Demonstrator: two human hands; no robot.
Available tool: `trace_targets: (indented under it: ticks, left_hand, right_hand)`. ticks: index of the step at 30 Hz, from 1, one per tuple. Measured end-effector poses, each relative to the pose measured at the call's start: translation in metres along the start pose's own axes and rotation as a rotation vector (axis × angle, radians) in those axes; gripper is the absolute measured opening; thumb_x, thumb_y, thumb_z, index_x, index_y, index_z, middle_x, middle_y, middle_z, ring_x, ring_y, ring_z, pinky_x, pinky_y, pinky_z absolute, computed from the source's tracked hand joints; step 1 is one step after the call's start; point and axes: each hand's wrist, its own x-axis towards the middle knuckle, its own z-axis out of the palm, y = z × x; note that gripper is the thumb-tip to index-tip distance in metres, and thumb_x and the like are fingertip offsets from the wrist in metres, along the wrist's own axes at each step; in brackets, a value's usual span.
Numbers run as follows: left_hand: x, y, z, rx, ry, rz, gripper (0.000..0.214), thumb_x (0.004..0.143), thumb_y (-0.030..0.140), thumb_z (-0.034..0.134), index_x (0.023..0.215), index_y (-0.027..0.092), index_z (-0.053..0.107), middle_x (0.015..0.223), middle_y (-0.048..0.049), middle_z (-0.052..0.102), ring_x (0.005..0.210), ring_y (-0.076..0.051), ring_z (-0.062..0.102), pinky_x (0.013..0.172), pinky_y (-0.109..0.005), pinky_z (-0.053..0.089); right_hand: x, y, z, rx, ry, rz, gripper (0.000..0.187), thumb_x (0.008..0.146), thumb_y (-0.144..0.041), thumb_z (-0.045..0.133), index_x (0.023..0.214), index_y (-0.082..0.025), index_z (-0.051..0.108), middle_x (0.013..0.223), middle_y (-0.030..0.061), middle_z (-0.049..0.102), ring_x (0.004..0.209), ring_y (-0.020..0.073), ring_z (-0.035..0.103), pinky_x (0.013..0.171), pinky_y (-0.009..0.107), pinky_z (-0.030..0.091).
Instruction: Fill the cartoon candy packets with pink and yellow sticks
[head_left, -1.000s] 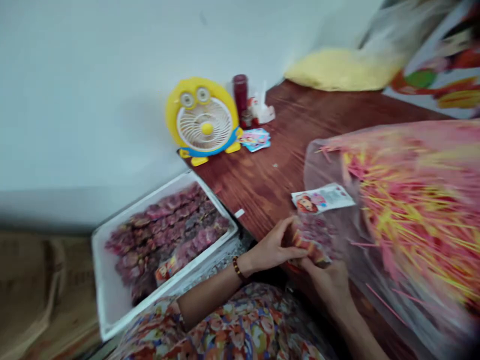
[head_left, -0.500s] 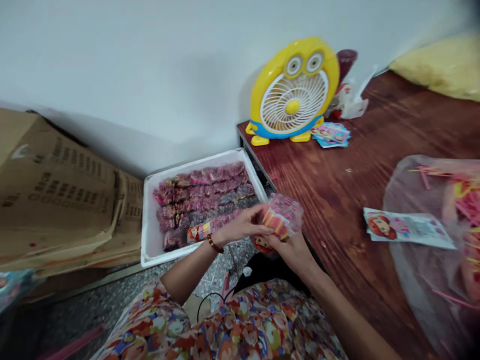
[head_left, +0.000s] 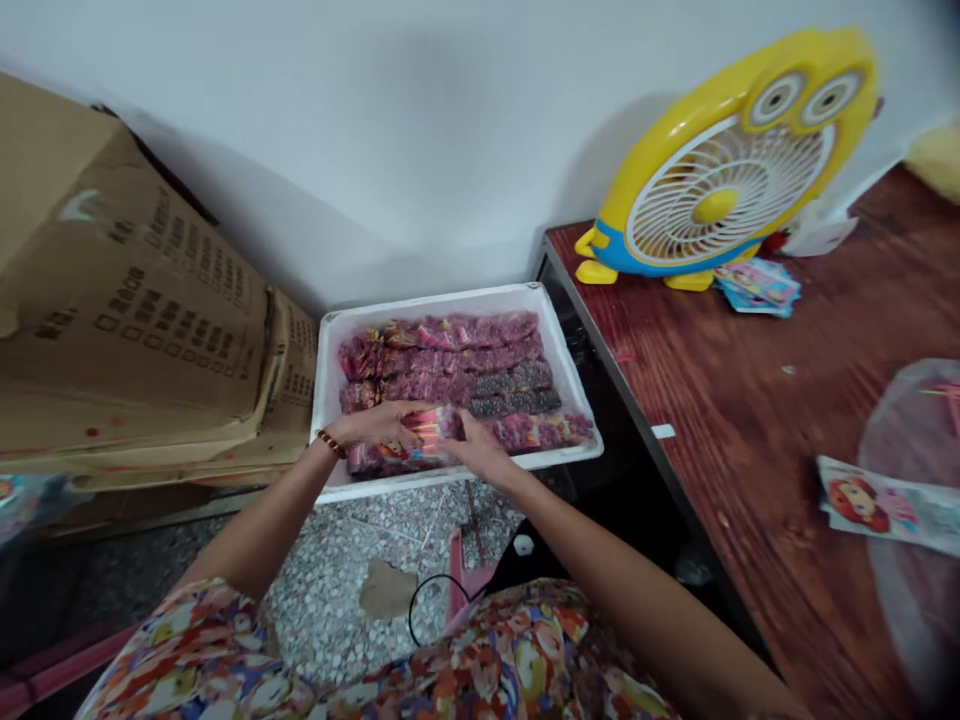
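OK, pink-and-yellow packet [head_left: 431, 430] is down at the front row of the white foam bin [head_left: 564, 360], held between left hand [head_left: 379, 424] and right hand [head_left: 480, 450], fingers curled on its ends; can't tell if it's seated. Bin sits close to the wall [head_left: 450, 150], cardboard box [head_left: 180, 310] tight left, wooden table [head_left: 697, 370] near right, speckled floor [head_left: 330, 560] open in front. Crinkly plastic-wrapped bundles [head_left: 465, 358] fill the rows. Half a second ago, packet was outside the bin by the table edge.
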Motion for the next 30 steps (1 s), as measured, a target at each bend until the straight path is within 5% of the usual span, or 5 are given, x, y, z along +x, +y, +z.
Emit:
trace_targets:
  ticks: [4,10,15,23,30]
  left_hand:
    - [0.007,-0.040,0.000,-0.098,-0.093,-0.124,0.057,0.061,0.023,0.074,0.117,0.014,0.064,0.070,0.0013,0.067,0.063,-0.014,0.057,0.059,-0.022,0.043]
    - [0.041,-0.062,0.003,-0.033,-0.102,-0.129,0.054,0.057,0.018,0.072,0.111,0.014,0.068,0.095,-0.0043,0.072,0.087,-0.020,0.062,0.075,-0.026,0.048]
    - [0.047,-0.074,0.009,0.376,-0.085,-0.075,0.056,0.062,0.025,0.069,0.117,0.022,0.070,0.118,-0.0052,0.067,0.113,-0.026,0.057,0.102,-0.035,0.042]
    - [0.022,-0.079,0.029,0.463,-0.005,-0.065,0.072,0.084,0.037,0.053,0.152,0.023,0.035,0.158,-0.0087,0.036,0.144,-0.030,0.031,0.118,-0.046,0.022]
    - [0.025,-0.077,0.039,0.411,0.128,-0.064,0.063,0.079,0.030,0.055,0.140,0.017,0.053,0.139,-0.0124,0.058,0.129,-0.030,0.050,0.114,-0.047,0.032]
  right_hand:
    - [0.009,0.009,0.028,-0.254,-0.097,0.064,0.036,0.087,-0.035,0.060,0.115,-0.012,0.058,0.107,0.0139,0.071,0.098,0.0239,0.066,0.083,0.032,0.047]
    - [0.014,0.016,0.023,-0.493,-0.131,0.149,0.036,0.090,-0.034,0.051,0.117,-0.012,0.062,0.115,0.0206,0.070,0.107,0.0315,0.067,0.085,0.038,0.048]
    - [0.012,0.011,0.023,-0.508,-0.142,0.124,0.033,0.087,-0.025,0.053,0.114,-0.009,0.065,0.115,0.0220,0.070,0.107,0.0302,0.067,0.086,0.036,0.047]
    - [-0.006,0.031,-0.006,-0.435,-0.046,0.002,0.025,0.093,-0.016,0.046,0.107,-0.015,0.067,0.112,0.0115,0.068,0.108,0.0198,0.062,0.094,0.028,0.042]
    - [-0.034,0.078,-0.022,-0.126,0.101,-0.090,0.019,0.088,-0.013,0.051,0.094,-0.016,0.069,0.093,0.0062,0.068,0.087,0.0171,0.062,0.083,0.028,0.045]
